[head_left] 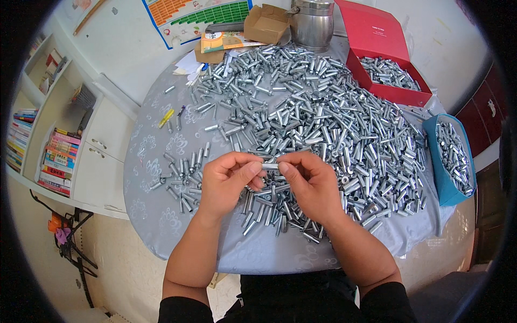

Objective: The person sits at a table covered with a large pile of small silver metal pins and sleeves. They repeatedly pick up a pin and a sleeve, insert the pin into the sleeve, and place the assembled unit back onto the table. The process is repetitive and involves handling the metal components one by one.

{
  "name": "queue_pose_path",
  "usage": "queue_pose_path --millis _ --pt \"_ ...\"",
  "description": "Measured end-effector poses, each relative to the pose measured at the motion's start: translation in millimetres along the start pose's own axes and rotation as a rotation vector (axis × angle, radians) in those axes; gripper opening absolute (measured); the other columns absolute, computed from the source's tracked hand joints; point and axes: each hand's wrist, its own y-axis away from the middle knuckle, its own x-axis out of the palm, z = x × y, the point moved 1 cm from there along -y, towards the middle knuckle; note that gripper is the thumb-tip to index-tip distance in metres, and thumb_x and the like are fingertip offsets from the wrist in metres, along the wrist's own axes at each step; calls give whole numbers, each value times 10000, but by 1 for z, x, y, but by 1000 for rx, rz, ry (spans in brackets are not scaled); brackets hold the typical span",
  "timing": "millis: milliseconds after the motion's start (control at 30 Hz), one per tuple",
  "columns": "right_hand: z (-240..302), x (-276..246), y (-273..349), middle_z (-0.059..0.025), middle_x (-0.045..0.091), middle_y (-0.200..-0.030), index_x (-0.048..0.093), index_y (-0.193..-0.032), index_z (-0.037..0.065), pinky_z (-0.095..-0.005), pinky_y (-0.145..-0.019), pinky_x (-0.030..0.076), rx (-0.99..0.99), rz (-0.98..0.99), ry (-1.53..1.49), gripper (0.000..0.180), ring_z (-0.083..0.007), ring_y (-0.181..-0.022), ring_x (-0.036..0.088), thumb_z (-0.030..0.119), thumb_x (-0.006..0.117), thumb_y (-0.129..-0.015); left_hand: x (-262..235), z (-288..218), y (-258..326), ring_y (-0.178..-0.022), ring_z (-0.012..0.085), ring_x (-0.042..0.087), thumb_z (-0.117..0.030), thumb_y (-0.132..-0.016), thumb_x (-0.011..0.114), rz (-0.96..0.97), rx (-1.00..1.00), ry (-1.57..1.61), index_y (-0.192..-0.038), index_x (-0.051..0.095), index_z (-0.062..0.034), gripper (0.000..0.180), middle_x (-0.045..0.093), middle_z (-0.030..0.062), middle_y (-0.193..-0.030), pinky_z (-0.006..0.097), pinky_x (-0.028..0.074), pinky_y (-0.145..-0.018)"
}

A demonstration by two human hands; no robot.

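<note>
Both forearms rise from the lower edge to meet above the table (161,215). Left hand (229,180) and right hand (309,183) each close a fingertip grip on one end of a small metal sleeve (270,166), held level over the heap of sleeves (323,118). It looks like a fitting or checking step; the next move calls for steady, aligned fingers.

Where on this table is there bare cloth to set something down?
Bare grey tablecloth runs along the left edge beside the yellow marker, and along the near edge below both hands. The centre and right are crowded with the heap of metal sleeves, up to the blue box.
</note>
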Motion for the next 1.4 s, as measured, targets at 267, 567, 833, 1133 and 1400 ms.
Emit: queue_pose_path --millis 267,567,833,1133,1400 --pt "-3 -1 0 -21 643 -848 650 -1036 6 -208 -553 410 78 33 36 192 -53 -593 470 132 671 -893 1 2 -1 -622 143 649 -100 -917 618 -20 15 3 -984 644 35 153 677 105 -780 257 542 -557" --pt "-2 2 0 -7 633 -814 658 -1034 15 -220 -546 410 90 31 -87 190 -49 -592 475 115 692 -876 1 2 0 -638 139 649 -80 -918 609 -41 87 9 -987 643 34 137 684 112 -806 257 543 -576" --pt "-1 -1 0 -21 637 -858 647 -1061 4 -212 -542 407 30 28 -18 216 -48 -573 457 125 681 -886 5 2 1 -656 126 649 -89 -922 616 18 44 -24 -1002 641 26 142 687 101 -825 247 543 -602" --pt "4 0 1 -24 642 -874 653 -1047 -8 -225 -558 424 35 24 -18 206 -57 -600 475 123 674 -890 3 2 -1 -632 130 644 -69 -919 601 -20 51 20 -972 635 26 114 683 100 -800 251 540 -582" --pt "3 0 1 -12 634 -902 665 -1031 10 -222 -551 410 58 -15 -65 178 -61 -594 469 86 684 -871 3 1 -1 -634 134 644 -82 -921 603 -14 65 13 -967 634 23 120 681 102 -796 252 538 -578"
